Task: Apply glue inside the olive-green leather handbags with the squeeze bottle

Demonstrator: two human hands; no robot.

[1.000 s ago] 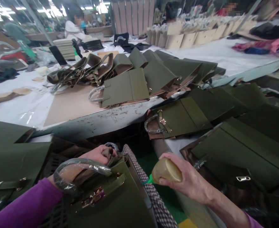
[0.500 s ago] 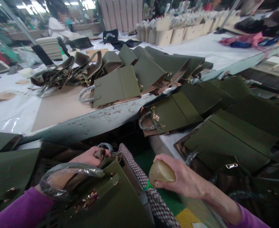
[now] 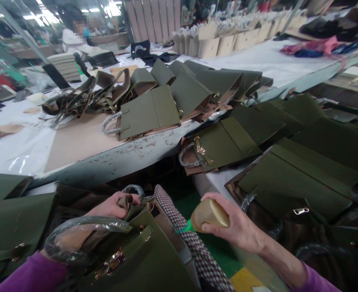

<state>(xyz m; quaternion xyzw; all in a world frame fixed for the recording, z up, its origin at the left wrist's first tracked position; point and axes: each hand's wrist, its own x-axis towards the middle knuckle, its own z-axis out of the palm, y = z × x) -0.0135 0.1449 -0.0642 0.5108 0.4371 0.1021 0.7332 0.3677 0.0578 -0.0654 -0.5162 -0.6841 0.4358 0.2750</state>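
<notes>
My right hand [image 3: 232, 223] is closed round a tan squeeze bottle [image 3: 211, 215]. Its green nozzle points left, close to the side edge of an olive green handbag [image 3: 154, 255]. That bag lies in front of me, with gold hardware and a plastic-wrapped handle [image 3: 84, 227] looping over my left wrist. At the bag's top, my left hand [image 3: 115, 205] grips a fold of brown and olive material. Checkered fabric [image 3: 182, 219] shows beyond the bag's right side.
More olive bags lie on the right-hand table [image 3: 221, 178] and at the left edge. Others rest on the white table [image 3: 23, 150] ahead, near beige bag pieces [image 3: 227, 44]. A person [image 3: 75, 36] is at the back left.
The bottle has tilted nearer to level, and its nozzle has moved up and left towards the bag's edge. My left hand keeps its grip on the folded material.
</notes>
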